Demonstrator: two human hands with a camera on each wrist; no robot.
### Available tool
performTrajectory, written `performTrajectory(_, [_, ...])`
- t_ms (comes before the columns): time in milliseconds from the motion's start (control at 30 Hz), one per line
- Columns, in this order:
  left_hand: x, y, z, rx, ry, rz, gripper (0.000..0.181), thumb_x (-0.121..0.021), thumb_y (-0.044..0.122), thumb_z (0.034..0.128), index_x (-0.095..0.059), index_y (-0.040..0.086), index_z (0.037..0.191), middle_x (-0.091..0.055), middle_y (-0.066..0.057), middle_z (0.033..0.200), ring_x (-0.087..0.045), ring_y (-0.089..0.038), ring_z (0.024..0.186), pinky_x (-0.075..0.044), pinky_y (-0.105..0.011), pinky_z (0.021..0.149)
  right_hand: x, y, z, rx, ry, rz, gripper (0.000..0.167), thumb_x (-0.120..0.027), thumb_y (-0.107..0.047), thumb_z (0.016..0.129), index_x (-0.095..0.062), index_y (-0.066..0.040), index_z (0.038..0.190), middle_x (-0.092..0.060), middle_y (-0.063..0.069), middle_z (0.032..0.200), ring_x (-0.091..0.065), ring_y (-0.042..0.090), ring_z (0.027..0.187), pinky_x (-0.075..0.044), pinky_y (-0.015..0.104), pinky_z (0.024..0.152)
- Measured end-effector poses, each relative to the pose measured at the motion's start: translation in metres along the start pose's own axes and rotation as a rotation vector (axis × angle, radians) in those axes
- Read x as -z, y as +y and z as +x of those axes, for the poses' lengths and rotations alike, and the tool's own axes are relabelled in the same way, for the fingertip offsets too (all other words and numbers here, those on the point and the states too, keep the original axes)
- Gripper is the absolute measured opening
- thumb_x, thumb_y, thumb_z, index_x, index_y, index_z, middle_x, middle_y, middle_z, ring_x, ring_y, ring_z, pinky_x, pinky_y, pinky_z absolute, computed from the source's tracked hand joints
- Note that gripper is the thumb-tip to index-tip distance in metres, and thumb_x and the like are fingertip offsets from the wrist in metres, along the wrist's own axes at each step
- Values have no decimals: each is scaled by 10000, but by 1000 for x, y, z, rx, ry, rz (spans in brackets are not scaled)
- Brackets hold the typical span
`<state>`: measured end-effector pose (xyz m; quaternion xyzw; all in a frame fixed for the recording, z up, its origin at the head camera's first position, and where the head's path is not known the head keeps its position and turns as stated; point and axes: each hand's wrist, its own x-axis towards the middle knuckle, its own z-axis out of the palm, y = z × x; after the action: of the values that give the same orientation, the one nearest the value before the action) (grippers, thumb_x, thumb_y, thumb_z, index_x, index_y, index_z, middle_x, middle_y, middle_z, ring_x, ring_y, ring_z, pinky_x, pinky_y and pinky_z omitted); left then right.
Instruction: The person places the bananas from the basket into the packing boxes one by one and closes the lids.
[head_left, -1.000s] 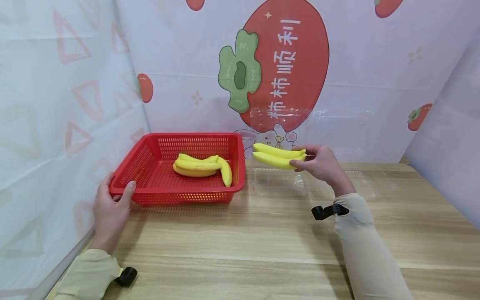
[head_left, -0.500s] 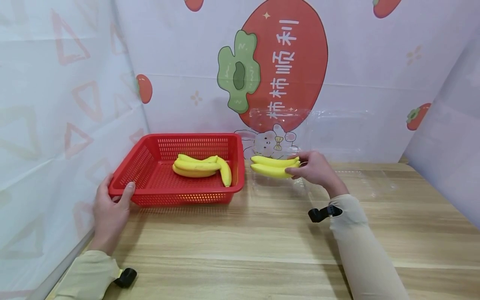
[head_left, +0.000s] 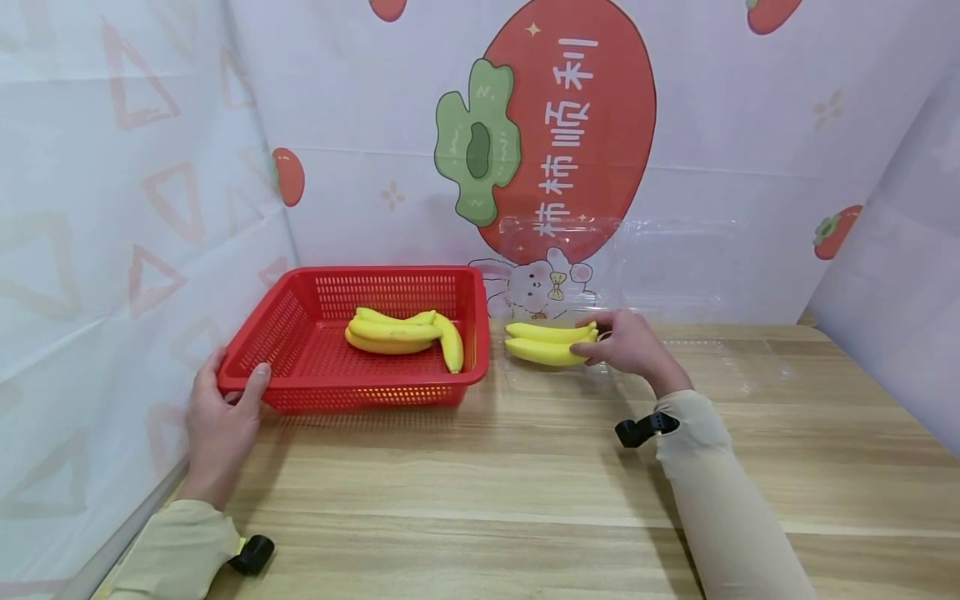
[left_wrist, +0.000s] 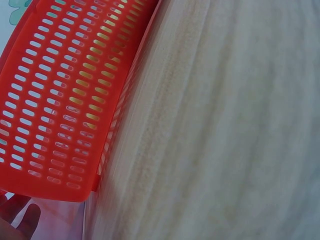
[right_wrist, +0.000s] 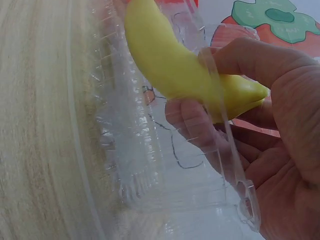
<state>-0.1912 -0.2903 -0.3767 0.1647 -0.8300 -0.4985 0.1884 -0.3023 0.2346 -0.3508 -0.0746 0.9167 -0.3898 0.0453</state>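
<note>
My left hand (head_left: 222, 429) grips the left front corner of a red perforated basket (head_left: 367, 382), thumb over the rim. Several yellow bananas (head_left: 393, 332) lie in its right half. In my right hand (head_left: 633, 346) are two bananas (head_left: 546, 351) side by side, pinched near their stem ends. They are low over a clear plastic clamshell box (head_left: 517, 380), seemingly inside its walls. In the right wrist view, the box wall (right_wrist: 130, 175) stands between that camera and the nearer banana (right_wrist: 165, 55); the other banana is mostly hidden.
A second clear box (head_left: 742, 379) stands to the right on the wooden table (head_left: 480, 500). Raised clear lids (head_left: 678, 237) stand behind the boxes. A printed cloth backdrop (head_left: 360, 100) closes off the back, with cloth sides left and right.
My right hand has moved down and slightly left, lowering the two bananas toward the clear box. The left hand and the basket have stayed in place.
</note>
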Motion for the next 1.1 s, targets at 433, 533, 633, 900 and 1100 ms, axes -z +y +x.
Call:
performTrajectory(433, [0, 1, 1, -12, 7, 0, 825, -549, 500, 1059, -144, 229, 1724, -357, -99, 1714, -513, -262, 1311, -436, 5, 781, 0, 2, 1, 3, -23, -46, 519, -825, -302, 931, -687, -49, 1363, -669, 193, 1197, -659, 298, 1005, -660, 364, 838])
performTrajectory(533, [0, 0, 1, -16, 7, -3, 826, -552, 497, 1059, -147, 223, 1724, -360, -115, 1710, -516, -266, 1293, -429, 8, 763, -1, 3, 1, 3, -12, -96, 525, -827, -338, 926, -695, -72, 1359, -678, 173, 1184, -657, 291, 994, -642, 328, 826])
performTrajectory(633, [0, -1, 1, -12, 1, -2, 832, -552, 501, 1058, -139, 221, 1725, -353, -120, 1714, -511, -273, 1306, -434, 4, 756, -1, 3, 1, 3, 3, -140, 513, -828, -355, 920, -708, -99, 1349, -689, 151, 1180, -644, 292, 1005, -602, 301, 822])
performTrajectory(900, [-1, 1, 2, -7, 3, 12, 832, -545, 515, 1056, -136, 237, 1725, -354, -95, 1717, -511, -281, 1362, -505, -61, 904, 0, 3, 2, 12, 13, -178, 572, -821, -352, 924, -680, -82, 1407, -681, 165, 1262, -579, 336, 1121, -571, 350, 877])
performTrajectory(1100, [-1, 1, 0, 2, 14, 14, 822, -542, 514, 1057, -142, 248, 1724, -341, -72, 1726, -488, -281, 1415, -520, -198, 1078, 1, -1, 0, -7, 16, -167, 564, -800, -367, 943, -675, -81, 1413, -674, 183, 1322, -591, 357, 1188, -585, 416, 938])
